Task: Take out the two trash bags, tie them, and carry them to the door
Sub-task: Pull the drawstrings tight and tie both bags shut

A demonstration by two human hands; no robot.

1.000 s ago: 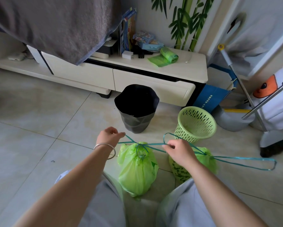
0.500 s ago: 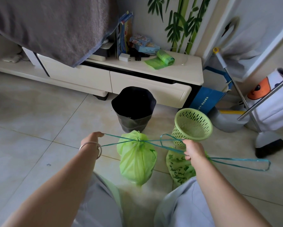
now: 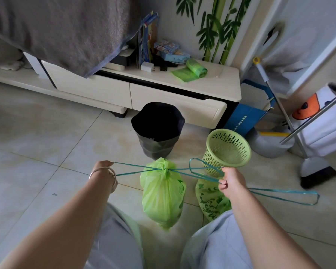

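Two light-green plastic trash bags sat low in front of the person's knees. The nearer bag (image 3: 163, 193) hung upright, long axis vertical, its gathered neck pointing up and its rounded bottom down. From that neck the teal drawstring (image 3: 136, 169) ran out almost level to both sides. The left hand (image 3: 105, 169) (a silver bangle on its wrist) was closed around the left loop, pulling it taut. The right hand (image 3: 231, 181) pinched the right-hand strands between curled fingers. The second green bag (image 3: 210, 199), printed with dark green marks, lay behind the right forearm, and its own long drawstring loop (image 3: 291, 197) trailed rightward over the tiled floor (image 3: 37, 144). Just beyond stood a black-lined bin (image 3: 157, 131) and a tilted green slotted plastic basket (image 3: 228, 150), both close to the bags. A cream cabinet (image 3: 182, 98) bore a roll of green bags (image 3: 192, 69).
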